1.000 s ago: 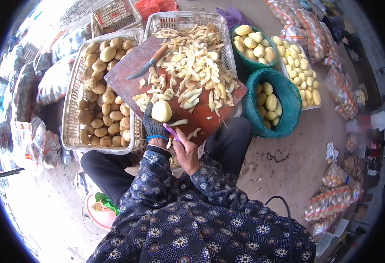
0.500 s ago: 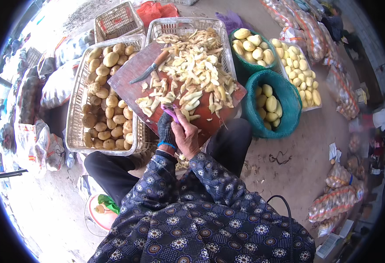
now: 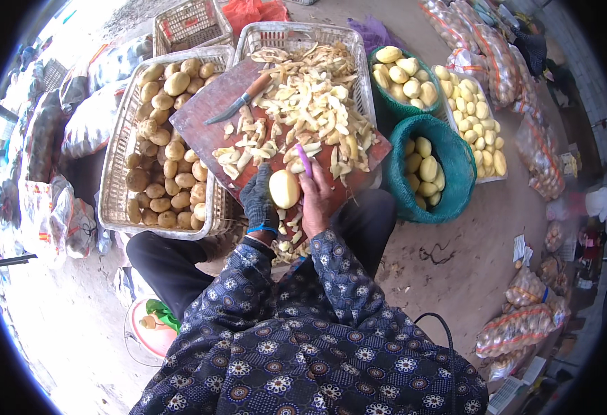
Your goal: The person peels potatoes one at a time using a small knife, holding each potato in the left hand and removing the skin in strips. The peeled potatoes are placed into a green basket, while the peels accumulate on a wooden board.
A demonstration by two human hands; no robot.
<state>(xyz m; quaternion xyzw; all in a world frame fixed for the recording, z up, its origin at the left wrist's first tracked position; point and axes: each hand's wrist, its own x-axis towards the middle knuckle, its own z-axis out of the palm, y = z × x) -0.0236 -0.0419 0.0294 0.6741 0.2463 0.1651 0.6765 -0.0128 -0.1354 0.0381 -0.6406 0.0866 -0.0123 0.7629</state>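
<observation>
Setting: a person sits low on bare ground, seen from above, with a reddish cutting board propped across their knees so that work falls within easy reach.

Left hand: wears a dark work glove and is closed around a peeled yellow potato, holding it at the near edge of the board, just beside the right hand.

Right hand: bare, gripping a purple-handled peeler whose handle points away from the body; the hand sits to the right of the potato, touching or nearly touching it.

Board: covered in pale potato strips, pushed toward the far side, which leaves the near edge free for the hands. A knife lies on the far left part, apart from both hands.

Left: a wire basket holds brown unpeeled potatoes, on the gloved hand's side.

Far: a second wire basket lies partly under the board.

Right: two green mesh tubs hold peeled yellow potatoes, on the peeler hand's side.

Edges: net sacks of potatoes lie around the ground at the right.
</observation>
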